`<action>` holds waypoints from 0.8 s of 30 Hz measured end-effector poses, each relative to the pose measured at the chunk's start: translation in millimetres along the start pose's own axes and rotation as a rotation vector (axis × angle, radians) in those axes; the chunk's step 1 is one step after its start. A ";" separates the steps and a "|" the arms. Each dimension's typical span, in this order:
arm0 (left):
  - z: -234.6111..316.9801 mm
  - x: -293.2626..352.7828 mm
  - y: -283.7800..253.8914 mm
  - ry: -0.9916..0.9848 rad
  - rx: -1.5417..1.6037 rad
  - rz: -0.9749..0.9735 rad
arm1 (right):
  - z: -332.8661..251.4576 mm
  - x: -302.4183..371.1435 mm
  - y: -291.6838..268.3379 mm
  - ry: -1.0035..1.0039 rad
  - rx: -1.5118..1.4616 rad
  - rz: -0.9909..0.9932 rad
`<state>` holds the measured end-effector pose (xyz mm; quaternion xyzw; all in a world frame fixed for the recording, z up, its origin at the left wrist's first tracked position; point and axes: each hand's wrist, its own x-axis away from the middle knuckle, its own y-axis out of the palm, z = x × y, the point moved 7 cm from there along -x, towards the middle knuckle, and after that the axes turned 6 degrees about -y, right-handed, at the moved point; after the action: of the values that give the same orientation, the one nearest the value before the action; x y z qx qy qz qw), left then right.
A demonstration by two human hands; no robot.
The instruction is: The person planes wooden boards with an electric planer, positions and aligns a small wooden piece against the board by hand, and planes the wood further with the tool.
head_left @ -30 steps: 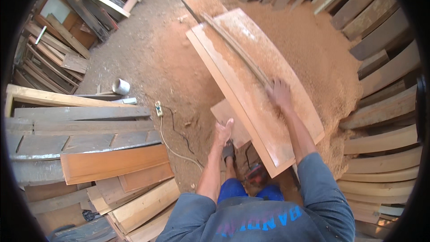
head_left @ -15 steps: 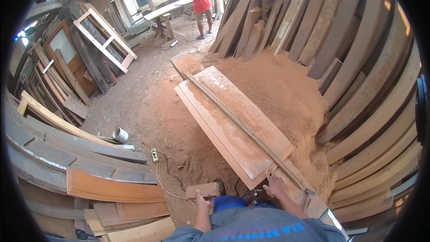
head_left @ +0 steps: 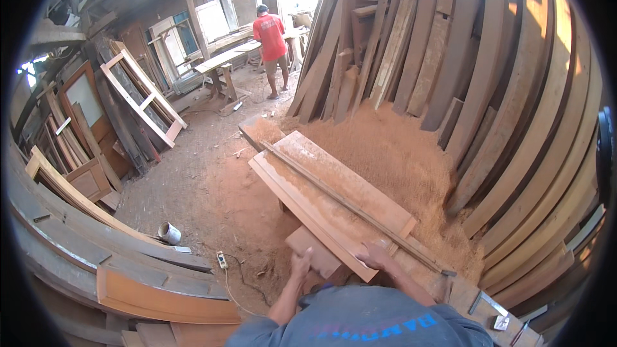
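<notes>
My left hand (head_left: 301, 265) is closed around the near-left edge of a flat reddish-brown wooden board (head_left: 312, 249). The board is held tilted beside the long edge of a wide wooden panel (head_left: 292, 183) that lies slantwise on a workbench. On the panel's near end rests my right hand (head_left: 373, 256), its fingers stretched out over the wood. A long narrow wooden strip (head_left: 334, 189) runs lengthwise along the panel, with sawdust spread beside it. My torso hides the board's lower part.
Sawdust (head_left: 398, 154) is heaped right of the bench. Tall planks (head_left: 472, 77) lean along the right side. Stacked boards (head_left: 160, 292) lie at left, near a white bucket (head_left: 169, 233) and a power strip with cord (head_left: 222, 260). A person in red (head_left: 270, 38) stands at a far table.
My left hand has brought the board up and rightward, beside the panel's edge. My right hand has shifted slightly left and farther along the panel. My torso leans farther forward.
</notes>
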<state>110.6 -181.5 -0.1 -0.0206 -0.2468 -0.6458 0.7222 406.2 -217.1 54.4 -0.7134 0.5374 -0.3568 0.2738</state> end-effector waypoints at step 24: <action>-153.1 -79.0 44.8 -0.689 -0.035 0.084 | 287.4 493.4 -7.0 1.452 -0.151 1.084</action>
<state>199.8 -154.6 -151.8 -0.2598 -0.4638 -0.5750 0.6219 723.8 -687.9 -5.3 0.0216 0.8616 -0.5048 -0.0493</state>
